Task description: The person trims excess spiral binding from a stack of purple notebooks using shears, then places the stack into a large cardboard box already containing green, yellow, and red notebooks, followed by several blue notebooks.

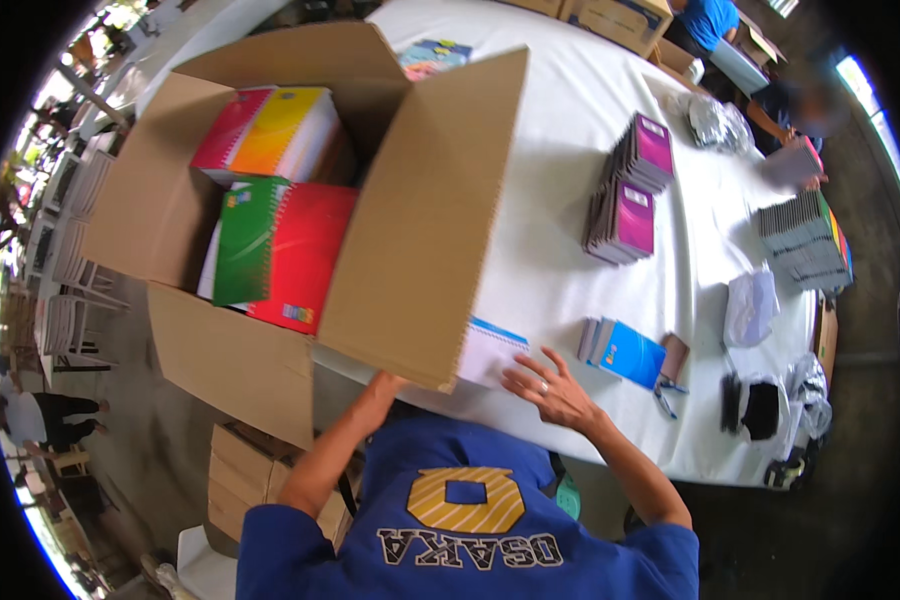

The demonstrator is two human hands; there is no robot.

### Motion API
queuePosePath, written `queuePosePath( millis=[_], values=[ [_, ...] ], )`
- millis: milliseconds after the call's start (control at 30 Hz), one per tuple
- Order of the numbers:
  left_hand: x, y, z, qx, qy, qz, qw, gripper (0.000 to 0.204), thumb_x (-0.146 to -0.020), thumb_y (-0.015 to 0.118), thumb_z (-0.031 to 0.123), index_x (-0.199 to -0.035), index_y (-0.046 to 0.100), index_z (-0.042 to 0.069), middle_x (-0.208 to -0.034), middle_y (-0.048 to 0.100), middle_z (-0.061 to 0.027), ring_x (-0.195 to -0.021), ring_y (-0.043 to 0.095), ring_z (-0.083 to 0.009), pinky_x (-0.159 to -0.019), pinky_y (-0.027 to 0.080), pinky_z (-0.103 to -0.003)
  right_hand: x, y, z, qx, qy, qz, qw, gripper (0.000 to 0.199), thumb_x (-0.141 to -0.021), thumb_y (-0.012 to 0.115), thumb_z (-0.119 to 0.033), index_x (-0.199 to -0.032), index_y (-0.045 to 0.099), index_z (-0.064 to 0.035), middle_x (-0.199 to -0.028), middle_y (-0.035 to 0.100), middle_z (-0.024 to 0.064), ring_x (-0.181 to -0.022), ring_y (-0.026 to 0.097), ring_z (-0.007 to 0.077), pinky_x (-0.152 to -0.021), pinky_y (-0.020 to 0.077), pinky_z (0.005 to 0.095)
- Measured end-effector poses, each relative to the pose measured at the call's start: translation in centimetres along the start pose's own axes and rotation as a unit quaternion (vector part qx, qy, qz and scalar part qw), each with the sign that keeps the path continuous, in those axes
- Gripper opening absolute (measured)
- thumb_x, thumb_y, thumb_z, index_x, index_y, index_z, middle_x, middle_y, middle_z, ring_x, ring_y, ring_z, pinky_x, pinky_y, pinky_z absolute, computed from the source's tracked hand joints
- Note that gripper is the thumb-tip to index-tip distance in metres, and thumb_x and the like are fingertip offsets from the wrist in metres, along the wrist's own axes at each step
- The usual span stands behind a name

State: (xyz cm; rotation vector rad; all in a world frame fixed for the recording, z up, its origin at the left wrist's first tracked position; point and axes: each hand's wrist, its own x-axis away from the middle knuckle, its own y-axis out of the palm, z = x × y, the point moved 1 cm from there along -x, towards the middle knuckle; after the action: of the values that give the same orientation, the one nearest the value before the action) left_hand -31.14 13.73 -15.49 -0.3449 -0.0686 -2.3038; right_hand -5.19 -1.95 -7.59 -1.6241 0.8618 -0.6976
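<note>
R hand (555, 392) flat w/ fingers apart on white notebook (490, 350), L hand (388, 380) (grip hidden, can't tell) under cardboard box (270, 200) flap; overhanging box could tip off tabletop (560, 250), spilling 2 notebook stacks.

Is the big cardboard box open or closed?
Open. The box's flaps are spread outward, and you can see colourful notebooks stacked inside it.

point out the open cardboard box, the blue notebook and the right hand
cardboard box (420, 210): head view, right flap.
blue notebook (632, 354): head view, cover.
right hand (558, 392): head view, back of hand.
</note>
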Motion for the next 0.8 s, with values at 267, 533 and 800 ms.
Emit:
queuePosePath(
  millis=[267, 533, 800],
  values=[
    [10.8, -3.3, 3.9, -0.180, 0.094, 0.122, 0.972, 0.050, -0.088, 0.064, 0.021, -0.131, 0.050, 0.001, -0.126, 0.056, -0.0226, -0.119, 0.053, -0.0362, -0.099, 0.040, -0.042, -6.7, -26.2, -1.8, -0.023, 0.184, 0.394, 0.900, 0.033, -0.073, 0.052, 0.017, -0.100, 0.063, 0.0030, -0.103, 0.063, 0.0170, -0.101, 0.061, 0.0300, -0.085, 0.0481, 0.0376],
    [23.0, -10.9, -0.4, 0.467, -0.009, 0.287, 0.836, 0.058, -0.099, 0.036, 0.049, -0.138, 0.042, 0.007, -0.136, 0.049, -0.0109, -0.129, 0.041, -0.0294, -0.109, 0.029, -0.045, -28.4, -31.7, 1.4, 0.005, -0.038, 0.104, 0.994, 0.026, -0.078, 0.058, 0.001, -0.104, 0.060, 0.0021, -0.109, 0.061, 0.0168, -0.091, 0.061, 0.0346, -0.077, 0.0504, 0.0389],
    [26.0, -17.2, 0.7, 0.436, -0.014, 0.321, 0.841, 0.074, -0.093, 0.052, 0.051, -0.145, 0.026, 0.006, -0.136, 0.045, -0.0231, -0.122, 0.049, -0.0403, -0.103, 0.037, -0.043, -44.6, -16.0, 9.2, 0.120, 0.047, -0.391, 0.911, 0.026, -0.084, 0.053, -0.009, -0.108, 0.063, -0.0033, -0.116, 0.061, 0.0188, -0.104, 0.061, 0.0345, -0.086, 0.0515, 0.0421]
  ],
)
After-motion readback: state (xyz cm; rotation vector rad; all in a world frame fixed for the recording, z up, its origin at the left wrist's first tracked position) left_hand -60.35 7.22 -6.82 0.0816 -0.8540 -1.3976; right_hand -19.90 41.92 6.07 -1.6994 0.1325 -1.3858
